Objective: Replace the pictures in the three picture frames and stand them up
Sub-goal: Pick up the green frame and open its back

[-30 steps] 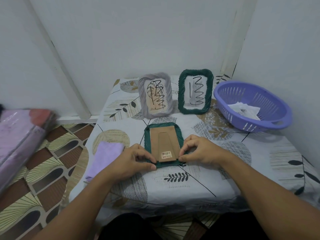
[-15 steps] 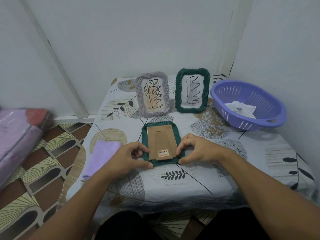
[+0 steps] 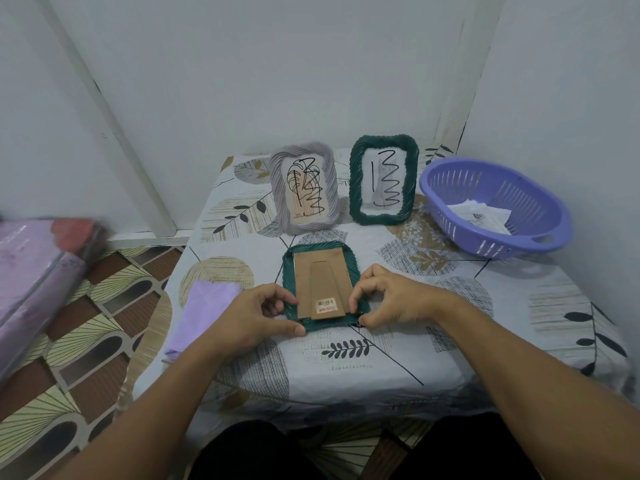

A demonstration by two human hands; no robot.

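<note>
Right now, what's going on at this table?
A person is working on a dark green picture frame lying face down, cardboard back up. The left hand and right hand pinch its lower corners. Behind it, a grey frame and another green frame already stand upright beside a purple plastic basket.

A single view is given, taken from a head-worn wide-angle camera. The scene is looked at forward and down from above the near edge of the bench (image 3: 381,368), towards its far edge and the room corner behind it. The bench is seen at close range, nearly whole; its near edge is crossed by both forearms. Floor is caught beyond the left edge.
</note>
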